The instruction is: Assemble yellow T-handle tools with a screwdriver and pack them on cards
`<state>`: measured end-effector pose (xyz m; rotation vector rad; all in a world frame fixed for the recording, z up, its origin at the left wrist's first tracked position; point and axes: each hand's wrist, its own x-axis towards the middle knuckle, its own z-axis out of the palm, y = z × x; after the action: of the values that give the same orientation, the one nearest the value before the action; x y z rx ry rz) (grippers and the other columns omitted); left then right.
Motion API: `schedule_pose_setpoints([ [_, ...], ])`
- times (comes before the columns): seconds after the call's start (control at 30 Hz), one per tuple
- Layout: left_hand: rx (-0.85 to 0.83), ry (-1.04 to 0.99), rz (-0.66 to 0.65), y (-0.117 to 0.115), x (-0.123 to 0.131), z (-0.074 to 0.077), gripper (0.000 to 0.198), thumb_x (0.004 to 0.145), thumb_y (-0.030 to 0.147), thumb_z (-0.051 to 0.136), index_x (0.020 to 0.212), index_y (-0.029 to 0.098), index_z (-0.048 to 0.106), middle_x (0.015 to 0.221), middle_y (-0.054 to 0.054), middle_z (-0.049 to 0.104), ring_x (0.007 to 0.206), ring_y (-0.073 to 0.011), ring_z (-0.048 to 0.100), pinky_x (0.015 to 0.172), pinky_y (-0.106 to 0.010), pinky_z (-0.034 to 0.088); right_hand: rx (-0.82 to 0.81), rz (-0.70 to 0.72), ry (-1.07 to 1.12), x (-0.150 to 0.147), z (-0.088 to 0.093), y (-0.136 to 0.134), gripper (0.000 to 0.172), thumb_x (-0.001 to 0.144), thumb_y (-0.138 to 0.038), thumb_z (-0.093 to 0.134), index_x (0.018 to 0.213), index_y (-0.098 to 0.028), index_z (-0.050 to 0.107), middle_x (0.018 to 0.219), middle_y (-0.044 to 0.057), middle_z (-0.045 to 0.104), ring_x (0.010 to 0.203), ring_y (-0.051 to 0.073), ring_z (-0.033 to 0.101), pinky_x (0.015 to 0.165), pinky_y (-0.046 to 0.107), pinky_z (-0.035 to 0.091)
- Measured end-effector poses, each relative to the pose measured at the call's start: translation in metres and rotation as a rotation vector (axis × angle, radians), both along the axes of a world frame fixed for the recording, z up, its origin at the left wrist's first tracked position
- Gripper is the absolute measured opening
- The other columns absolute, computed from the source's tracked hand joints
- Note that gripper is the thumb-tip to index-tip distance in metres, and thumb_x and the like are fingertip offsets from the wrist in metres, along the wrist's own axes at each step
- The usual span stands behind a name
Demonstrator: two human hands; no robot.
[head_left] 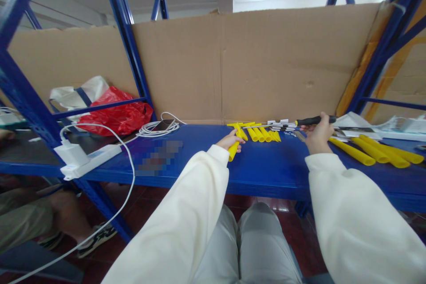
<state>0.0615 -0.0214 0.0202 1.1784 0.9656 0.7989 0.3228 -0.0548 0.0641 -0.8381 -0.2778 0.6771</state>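
Note:
My left hand [229,141] is closed round a short yellow tube [234,151] above the front half of the blue shelf. In my right hand [317,133] is a screwdriver [309,121] with a black handle, its long thin shaft pointing left towards the top of that tube. Whether the tip touches the tube is too small to tell. Several yellow tubes [259,134] lie in a row just beyond and between my hands. Longer yellow tubes [353,151] rest on the shelf to the right of my right wrist.
The blue shelf [266,173] is backed by a cardboard sheet [286,62] between blue metal posts. On the left are a white power strip [91,162], a coiled white cable [156,128] and a red plastic bag [116,111]. Another person's leg [68,213] shows at lower left.

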Motion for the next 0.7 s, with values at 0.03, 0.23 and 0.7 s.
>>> schedule_pose_setpoints([
  [0.03,0.001,-0.005,0.001,0.0004,-0.0001,-0.0002,0.097,0.085,-0.002,0.055,0.168,0.033,0.019,0.078,0.004,0.059,0.047,-0.0087,0.045,0.049,-0.019,0.036,-0.021,-0.035,0.002,-0.0008,0.0001,0.0,0.015,0.107,-0.025,0.044,0.094,-0.027,0.04,0.061,-0.009,0.049,0.043,0.011,0.05,0.034,0.016,0.043],
  [0.23,0.002,-0.032,-0.006,0.0044,-0.0007,-0.0028,0.098,0.083,0.0,0.059,0.167,0.033,0.02,0.078,0.005,0.06,0.046,-0.0083,0.045,0.049,-0.02,0.036,-0.022,-0.035,0.019,-0.0029,-0.0014,-0.0015,0.021,0.108,-0.03,0.054,0.093,-0.027,0.04,0.059,-0.011,0.051,0.04,0.009,0.052,0.036,0.015,0.046],
  [0.7,0.004,-0.016,0.019,0.0042,-0.0004,-0.0032,0.096,0.084,-0.001,0.057,0.167,0.032,0.021,0.077,0.005,0.06,0.046,-0.0087,0.046,0.048,-0.019,0.036,-0.064,0.023,0.016,0.0029,-0.0064,0.0034,0.028,0.108,-0.037,0.057,0.088,-0.026,0.04,0.056,-0.011,0.042,0.044,0.011,0.054,0.039,0.017,0.049],
])
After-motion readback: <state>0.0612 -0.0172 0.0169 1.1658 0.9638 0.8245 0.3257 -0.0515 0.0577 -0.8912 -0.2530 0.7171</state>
